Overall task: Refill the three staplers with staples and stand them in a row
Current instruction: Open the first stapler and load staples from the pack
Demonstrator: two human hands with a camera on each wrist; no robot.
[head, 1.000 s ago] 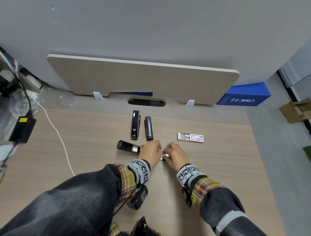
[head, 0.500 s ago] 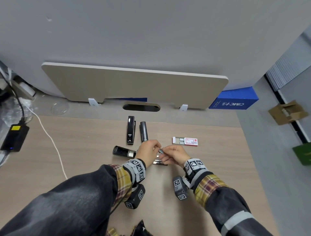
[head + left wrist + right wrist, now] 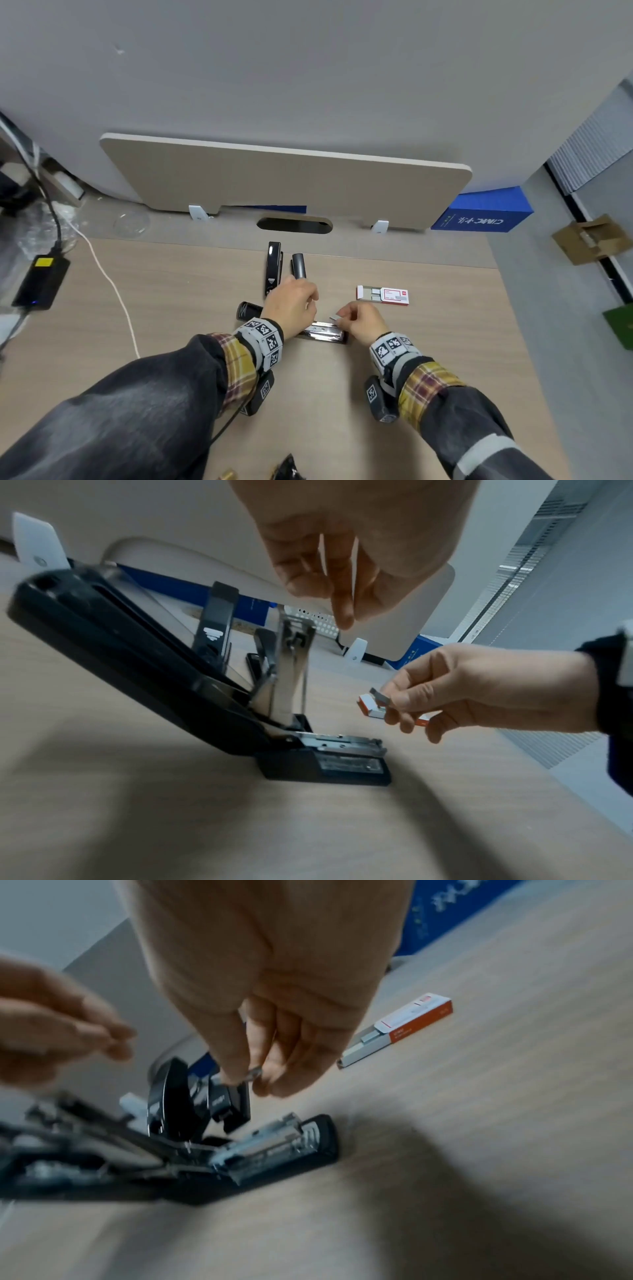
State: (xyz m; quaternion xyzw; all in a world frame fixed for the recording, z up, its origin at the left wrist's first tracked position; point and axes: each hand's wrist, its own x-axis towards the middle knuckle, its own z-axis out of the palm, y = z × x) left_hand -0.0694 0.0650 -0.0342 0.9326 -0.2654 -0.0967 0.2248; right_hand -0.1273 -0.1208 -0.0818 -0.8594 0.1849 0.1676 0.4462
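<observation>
The step in hand, as I judge it, is loading the third stapler: the open stapler (image 3: 240,718) lies on the wooden surface (image 3: 428,394) with its black top swung back to the left and its bright metal staple channel (image 3: 342,739) exposed, facing up. The right hand (image 3: 363,322) hovers just above that channel, its grip narrow, thumb and forefinger pinching a short staple strip (image 3: 380,696). The left hand (image 3: 291,305) hangs above the hinge end with fingers loosely curled, holding nothing and not touching the stapler as far as the left wrist view shows.

To do this well, the strip should go in legs down, lined up with the channel's length, then slid toward the front end before the top is closed; steadying the base with the free left hand would keep it from skating. The strip is brittle along its glued joints, so a light pinch at its sides seems wiser than pressure across the middle.

The stapler bodies are smooth black plastic, the channel and spring arm thin stamped steel with a dull shine. Two closed staplers (image 3: 274,267) lie side by side just beyond the hands, long and slim. The staple box (image 3: 382,295), thin red-and-white card with its grey tray slid partly out, rests to the right, near but apart. The surface has a matt, pale wood grain
</observation>
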